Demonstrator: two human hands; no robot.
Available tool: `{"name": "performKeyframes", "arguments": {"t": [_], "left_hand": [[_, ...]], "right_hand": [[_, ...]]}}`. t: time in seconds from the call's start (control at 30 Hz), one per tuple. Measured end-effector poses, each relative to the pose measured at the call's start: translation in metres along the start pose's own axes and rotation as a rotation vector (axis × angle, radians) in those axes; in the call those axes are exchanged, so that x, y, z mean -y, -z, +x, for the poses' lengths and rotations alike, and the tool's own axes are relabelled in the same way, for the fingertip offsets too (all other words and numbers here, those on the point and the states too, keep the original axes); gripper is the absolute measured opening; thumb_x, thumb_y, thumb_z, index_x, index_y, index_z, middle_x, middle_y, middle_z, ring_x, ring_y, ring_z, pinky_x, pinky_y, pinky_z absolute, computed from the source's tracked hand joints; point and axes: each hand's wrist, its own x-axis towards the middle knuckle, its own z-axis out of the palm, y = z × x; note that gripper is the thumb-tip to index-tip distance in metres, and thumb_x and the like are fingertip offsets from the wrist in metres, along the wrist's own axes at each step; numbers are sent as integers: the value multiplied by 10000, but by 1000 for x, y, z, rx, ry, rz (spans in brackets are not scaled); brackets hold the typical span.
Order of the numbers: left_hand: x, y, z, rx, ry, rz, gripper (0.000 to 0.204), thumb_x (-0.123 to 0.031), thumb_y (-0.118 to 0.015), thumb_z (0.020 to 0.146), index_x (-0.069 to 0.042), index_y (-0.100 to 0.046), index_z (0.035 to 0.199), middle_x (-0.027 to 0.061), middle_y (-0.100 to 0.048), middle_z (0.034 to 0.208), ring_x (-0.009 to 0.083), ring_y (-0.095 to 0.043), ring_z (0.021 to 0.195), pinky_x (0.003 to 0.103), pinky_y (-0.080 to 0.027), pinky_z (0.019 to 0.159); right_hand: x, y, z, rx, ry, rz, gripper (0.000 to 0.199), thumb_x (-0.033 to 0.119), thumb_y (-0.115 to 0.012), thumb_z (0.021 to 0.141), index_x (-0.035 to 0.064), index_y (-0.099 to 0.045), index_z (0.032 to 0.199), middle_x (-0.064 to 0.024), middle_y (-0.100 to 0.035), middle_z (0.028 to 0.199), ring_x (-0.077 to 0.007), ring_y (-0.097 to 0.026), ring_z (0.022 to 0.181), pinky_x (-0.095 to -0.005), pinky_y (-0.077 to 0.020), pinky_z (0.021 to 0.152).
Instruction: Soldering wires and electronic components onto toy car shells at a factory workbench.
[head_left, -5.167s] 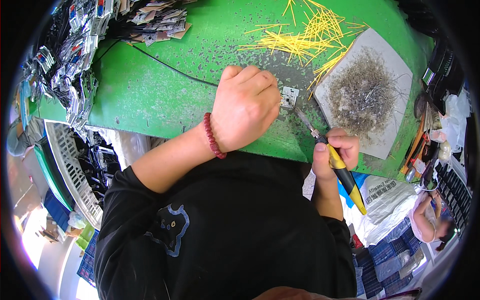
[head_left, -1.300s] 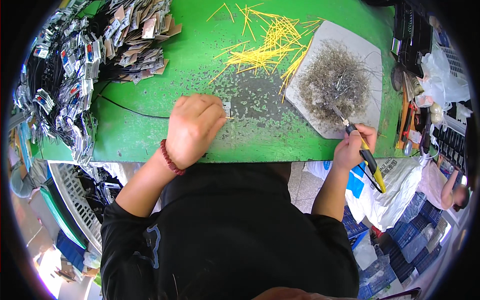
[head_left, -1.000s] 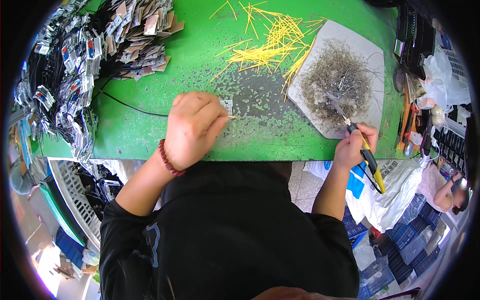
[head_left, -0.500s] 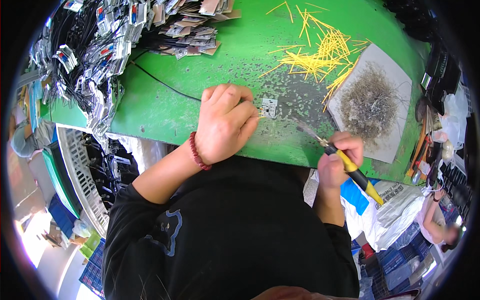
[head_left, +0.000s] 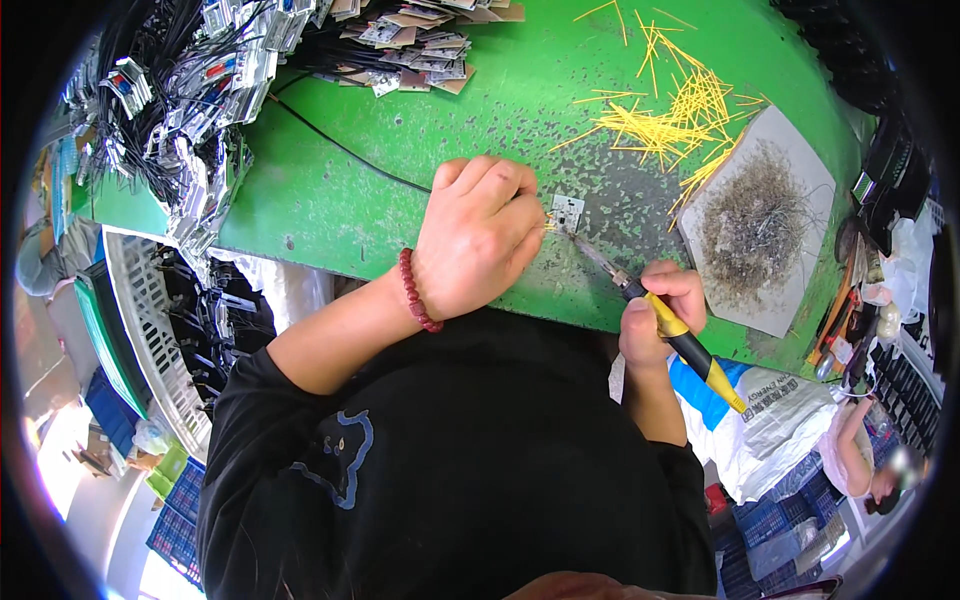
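Observation:
My left hand (head_left: 480, 235) is closed at the middle of the bench, its fingers pinched around the end of a black cable (head_left: 345, 155) that runs in from the left. Short yellowish wire ends poke out past those fingers to a small white circuit board (head_left: 567, 212) lying flat on the bench. In my right hand (head_left: 658, 315) is a yellow and black soldering iron (head_left: 697, 362), gripped like a pen. Its metal tip points up and left and is at the board's lower edge; whether it touches is too small to tell.
Thin yellow sticks (head_left: 690, 110) lie scattered on the green bench (head_left: 400, 120). At right, a grey board (head_left: 775, 318) carries a pile of fine wire clippings (head_left: 755, 220). Cabled metal parts (head_left: 215, 110) and stacked boards (head_left: 425, 45) fill the far left. A white crate (head_left: 150, 330) stands below left.
The soldering iron's tip has moved left, up to the circuit board. My head view has shifted a little, so the bench things sit differently; my left hand keeps its pinch.

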Motion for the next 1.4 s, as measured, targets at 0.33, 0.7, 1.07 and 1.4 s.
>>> {"name": "performKeyframes", "arguments": {"t": [0.33,0.7,1.07,1.4], "left_hand": [[0,1,1,7,-2,12,118,-79,-694,674,-99,-589,721,39,-572,925,226,-534,867,360,-368,761],[1,1,1,-9,-22,10,117,-81,-691,676,-98,-589,731,38,-570,926,225,-533,859,363,-369,758],[-2,13,1,-8,-49,-4,167,-129,-691,658,-107,-589,788,25,-569,918,207,-536,895,371,-382,771],[43,170,-7,-423,151,342,217,-76,-730,677,-67,-643,876,86,-636,940,267,-603,839,383,-479,744]], "right_hand": [[1,-5,2,24,60,-40,333,247,-740,776,9,-512,829,-51,-505,632,-107,-418,533,-238,-303,478],[-5,-7,-1,-79,111,49,380,235,-737,816,12,-499,1010,-102,-546,840,-123,-465,662,-233,-366,610],[9,-27,34,381,320,-561,165,55,-678,816,29,-669,979,-135,-686,809,-253,-621,585,-327,-484,550],[-4,-20,16,130,127,-182,290,211,-573,938,23,-538,1156,-104,-685,750,-86,-514,505,-226,-418,476]]}}
